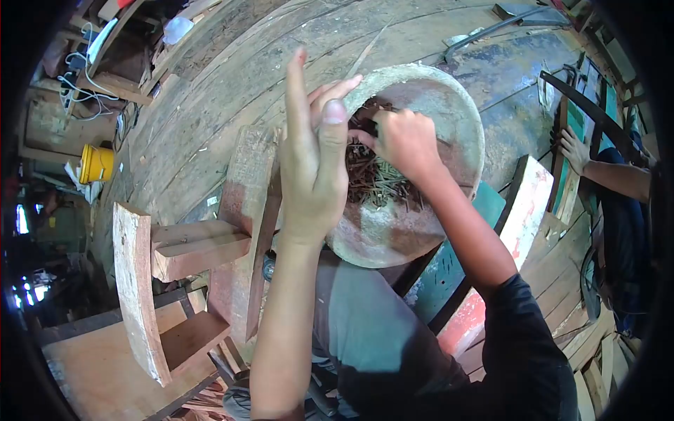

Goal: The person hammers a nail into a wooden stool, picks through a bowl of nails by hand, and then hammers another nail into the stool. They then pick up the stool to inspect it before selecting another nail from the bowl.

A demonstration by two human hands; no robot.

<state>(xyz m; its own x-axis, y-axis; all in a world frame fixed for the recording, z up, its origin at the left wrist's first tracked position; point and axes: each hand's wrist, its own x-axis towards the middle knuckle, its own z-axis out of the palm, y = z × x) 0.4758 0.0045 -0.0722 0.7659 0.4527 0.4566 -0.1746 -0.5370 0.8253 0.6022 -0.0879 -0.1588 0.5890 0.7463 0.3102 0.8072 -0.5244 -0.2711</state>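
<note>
Well left of the hands sits a yellow bucket (pixel 97 163). The left hand (pixel 314 154) stands upright, fingers extended, at the basin (pixel 460 133). Just right of it, inside, lies a heap of thin nail-like pieces (pixel 379 184); the right hand (pixel 407 140) curls over them, whether pinching any I cannot tell. Farther right, a co-worker's hand (pixel 576 151) is spread.

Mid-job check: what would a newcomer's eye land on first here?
First, the wide round bowl in the upper middle, with the right hand at a pile of thin pieces, probably nails, inside it. Next, the left hand, upright and open by the bowl's left side. Farther out, a yellow bucket stands out at far left, and another person's hand at right.
</note>
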